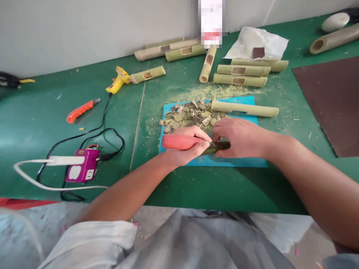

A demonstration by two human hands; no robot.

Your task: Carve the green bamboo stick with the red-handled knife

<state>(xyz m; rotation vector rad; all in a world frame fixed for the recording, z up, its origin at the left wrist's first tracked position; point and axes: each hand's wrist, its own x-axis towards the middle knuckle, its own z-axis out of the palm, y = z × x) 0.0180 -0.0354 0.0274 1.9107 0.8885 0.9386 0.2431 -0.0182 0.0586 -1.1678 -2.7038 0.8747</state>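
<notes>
My left hand (pixel 182 157) is closed around the thick red handle of a carving tool (pixel 181 142). Its narrow metal shank points right, towards a dark bamboo tube (pixel 209 150); the tip is hard to make out. With curled fingers my right hand (pixel 242 136) grips that tube, hiding its right part. Both hands work low over a blue mat (pixel 238 162). Just behind them, a heap of bamboo chips (pixel 196 116) covers the mat's left side. A pale bamboo tube (pixel 249 109) lies across the mat's far right.
Several notched bamboo tubes (pixel 239 80) lie along the back. At left are a yellow glue gun (pixel 119 80), an orange utility knife (pixel 81 111) and a purple power adapter (pixel 81 164) with trailing cords. A brown sheet (pixel 333 101) lies at right on the green table (pixel 224 190).
</notes>
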